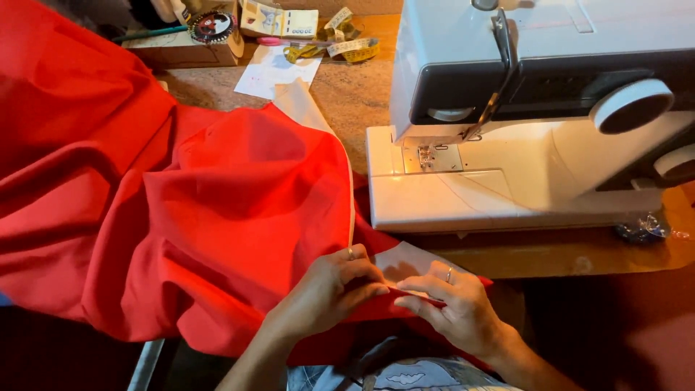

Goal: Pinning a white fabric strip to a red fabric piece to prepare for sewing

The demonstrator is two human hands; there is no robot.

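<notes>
Two hands working at the near edge of one big red cloth point(181, 210). Left hand point(329, 289) pinching the cloth's folded edge, fingers curled tight on it, one ring showing. Right hand point(452, 308) meeting it fingertip to fingertip, thumb and forefinger nipping the same fold — one ring here too. Lying just beyond the pinch, one pale lining piece point(409, 261), tucked against the red; possibly part of the same seam, though hard to tell in this light. Running up and away from the left fingers, one pale strip point(318, 123) along the cloth's edge. Spreading left of the grip and well up the table, the rest of the red cloth, heaped in deep folds.

Sitting beyond the right hand, one white sewing machine point(507, 181) on the wooden table point(565, 253), its needle area lit, two round knobs showing on its right end. Far beyond the grip, at the table's back edge — one yellow tape measure point(340, 47), coiled loosely, one white paper sheet point(275, 72), one cardboard box point(181, 47).
</notes>
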